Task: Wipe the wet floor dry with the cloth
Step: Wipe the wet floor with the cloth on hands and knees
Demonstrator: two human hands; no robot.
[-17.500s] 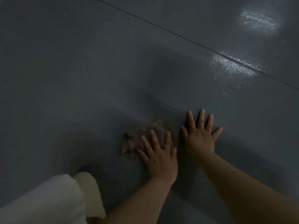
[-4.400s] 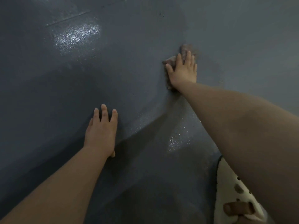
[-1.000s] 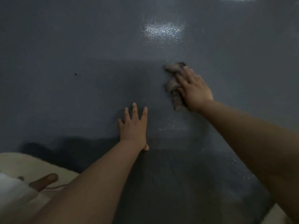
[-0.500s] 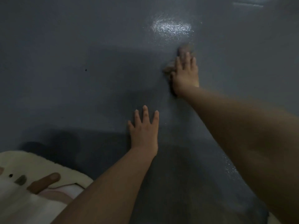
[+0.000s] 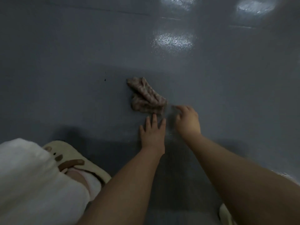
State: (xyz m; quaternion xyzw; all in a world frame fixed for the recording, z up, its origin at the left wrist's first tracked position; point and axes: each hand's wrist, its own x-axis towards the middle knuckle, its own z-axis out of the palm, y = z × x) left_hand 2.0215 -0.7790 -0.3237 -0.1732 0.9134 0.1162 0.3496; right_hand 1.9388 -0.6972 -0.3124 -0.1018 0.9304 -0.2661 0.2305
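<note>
Head view: cloth (image 5: pixel 146 96) lies crumpled on floor (image 5: pixel 65 54); left hand (image 5: pixel 152 133) flat, right hand (image 5: pixel 188 121) loosely curled, both holding nothing.

Both forearms are bare, with no sleeves. A white garment (image 5: pixel 32 181) covers the leg. Beside it, the foot wears a cream sandal (image 5: pixel 78 158) with brown straps.

Glossy floor (image 5: pixel 81 46) — crumpled fabric cloth (image 5: pixel 146 96)

Crumpled cloth (image 5: pixel 146 96) beyond both hands
</note>
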